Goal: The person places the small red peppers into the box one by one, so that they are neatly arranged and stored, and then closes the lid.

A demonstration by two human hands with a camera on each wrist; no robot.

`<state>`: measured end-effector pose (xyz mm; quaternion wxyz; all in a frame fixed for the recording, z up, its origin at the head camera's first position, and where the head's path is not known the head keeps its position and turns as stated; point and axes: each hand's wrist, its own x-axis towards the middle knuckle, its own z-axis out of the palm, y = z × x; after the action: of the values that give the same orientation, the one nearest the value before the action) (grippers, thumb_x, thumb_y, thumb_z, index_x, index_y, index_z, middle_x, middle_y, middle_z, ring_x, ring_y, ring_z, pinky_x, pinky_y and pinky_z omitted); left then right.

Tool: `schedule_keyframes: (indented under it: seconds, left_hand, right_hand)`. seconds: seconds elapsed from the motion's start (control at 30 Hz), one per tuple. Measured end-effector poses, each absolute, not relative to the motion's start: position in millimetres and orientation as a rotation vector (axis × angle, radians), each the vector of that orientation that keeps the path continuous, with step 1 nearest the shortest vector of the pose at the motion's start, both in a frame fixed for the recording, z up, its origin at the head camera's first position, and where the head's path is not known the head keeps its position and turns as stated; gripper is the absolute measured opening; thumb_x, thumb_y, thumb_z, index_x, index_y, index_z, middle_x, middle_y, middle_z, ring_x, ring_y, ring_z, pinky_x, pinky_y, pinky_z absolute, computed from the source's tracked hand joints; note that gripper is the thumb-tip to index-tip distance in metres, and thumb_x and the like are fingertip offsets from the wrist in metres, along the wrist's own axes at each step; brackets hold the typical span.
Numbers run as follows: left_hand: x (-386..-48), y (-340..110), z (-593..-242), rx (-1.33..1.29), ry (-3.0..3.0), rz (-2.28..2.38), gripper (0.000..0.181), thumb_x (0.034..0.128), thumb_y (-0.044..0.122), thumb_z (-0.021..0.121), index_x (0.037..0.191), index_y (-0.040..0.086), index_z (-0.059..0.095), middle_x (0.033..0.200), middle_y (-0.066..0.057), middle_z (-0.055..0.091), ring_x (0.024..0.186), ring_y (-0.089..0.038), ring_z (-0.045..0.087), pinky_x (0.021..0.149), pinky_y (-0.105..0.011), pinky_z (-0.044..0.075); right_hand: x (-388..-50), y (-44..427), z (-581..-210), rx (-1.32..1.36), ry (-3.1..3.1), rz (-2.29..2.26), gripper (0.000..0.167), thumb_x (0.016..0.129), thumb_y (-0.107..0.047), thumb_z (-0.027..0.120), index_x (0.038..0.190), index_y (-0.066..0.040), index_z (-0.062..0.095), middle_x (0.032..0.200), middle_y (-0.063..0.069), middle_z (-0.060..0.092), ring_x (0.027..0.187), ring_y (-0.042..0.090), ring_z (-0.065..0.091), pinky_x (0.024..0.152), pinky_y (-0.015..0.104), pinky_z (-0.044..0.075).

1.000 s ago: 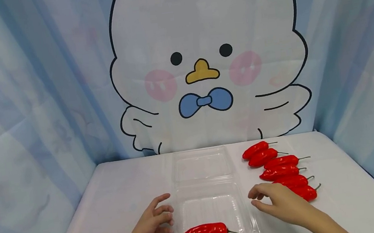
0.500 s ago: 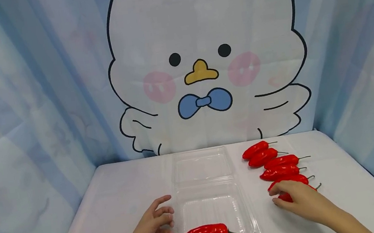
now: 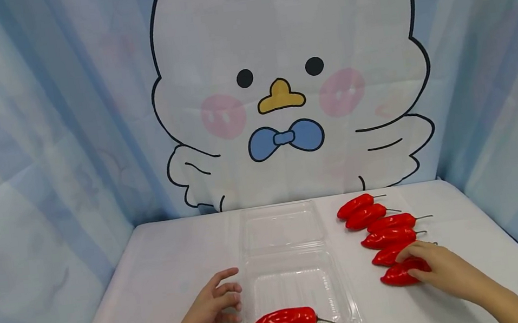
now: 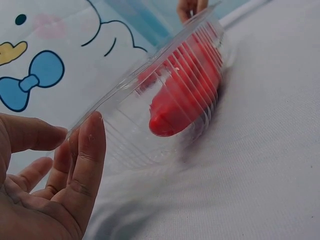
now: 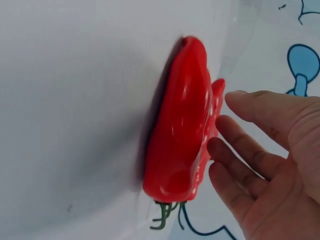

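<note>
A clear plastic clamshell box (image 3: 335,277) lies with its lid (image 3: 280,229) folded back. A red chili pepper (image 3: 285,320) rests along the near side of its tray. My left hand (image 3: 214,305) stays at the box's left rim with relaxed, slightly bent fingers. In the left wrist view its fingertips (image 4: 92,125) are close to the rim; contact is unclear. My right hand (image 3: 442,268) hovers over the stem end of the nearest loose chili pepper (image 3: 399,274), thumb and fingers spread. In the right wrist view a gap shows between that pepper (image 5: 177,125) and the fingers.
Several more red chili peppers (image 3: 389,237) lie in a slanting row on the right of the white table (image 3: 173,254), stems pointing right. A cartoon-printed curtain (image 3: 290,174) hangs behind the table and along both sides.
My right hand has moved right, away from the box, to the nearest loose pepper, whose tip now shows. The left hand and the pepper in the box have stayed in place.
</note>
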<state>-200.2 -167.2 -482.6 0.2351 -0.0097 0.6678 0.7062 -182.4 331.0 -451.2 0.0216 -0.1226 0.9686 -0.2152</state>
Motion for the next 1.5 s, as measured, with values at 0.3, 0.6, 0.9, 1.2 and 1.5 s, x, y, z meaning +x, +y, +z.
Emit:
schedule_keyframes:
  seconds: [0.3,0.6,0.9,1.2,1.5]
  left_hand:
    - [-200,-166,-482,-0.038,1.833,1.939,0.069,0.0968,0.011,0.067,0.155,0.007,0.031,0.113,-0.01,0.061,0.084,-0.016,0.064,0.073,-0.029,0.063]
    - [-199,-167,-484,-0.048,1.823,1.953,0.069,0.0962,0.009,0.067,0.155,0.006,0.031,0.112,-0.009,0.061,0.083,-0.015,0.064,0.071,-0.029,0.063]
    - [-199,-167,-485,-0.018,1.793,1.979,0.068,0.0968,0.007,0.065,0.155,0.004,0.03,0.111,-0.008,0.061,0.083,-0.014,0.064,0.069,-0.029,0.063]
    - [-198,-167,-484,-0.024,1.785,1.986,0.068,0.0967,0.008,0.064,0.155,0.004,0.03,0.11,-0.008,0.061,0.082,-0.014,0.064,0.069,-0.029,0.063]
    - [-199,-168,-485,-0.008,1.756,2.006,0.068,0.0966,0.007,0.063,0.155,0.003,0.029,0.108,-0.006,0.061,0.082,-0.013,0.064,0.067,-0.028,0.063]
  right_hand:
    - [-189,349,-454,-0.367,2.952,-0.663,0.03,0.082,-0.009,0.083,0.109,-0.018,0.072,0.116,0.006,0.068,0.111,0.033,0.062,0.088,0.051,0.061]
    - [-191,357,-456,-0.283,2.86,-0.707,0.041,0.079,-0.017,0.087,0.116,-0.013,0.07,0.114,0.006,0.067,0.103,0.023,0.061,0.083,0.043,0.062]
    - [-190,357,-461,-0.2,2.838,-0.701,0.051,0.075,-0.024,0.091,0.119,-0.009,0.07,0.11,0.002,0.067,0.097,0.019,0.058,0.079,0.039,0.061]
    - [-189,358,-461,-0.187,2.839,-0.71,0.048,0.078,-0.024,0.088,0.119,-0.008,0.069,0.104,0.0,0.065,0.09,0.016,0.057,0.07,0.025,0.056]
    - [-190,358,-461,-0.188,2.854,-0.715,0.045,0.078,-0.022,0.089,0.116,-0.009,0.07,0.1,-0.002,0.065,0.089,0.015,0.057,0.068,0.023,0.055]
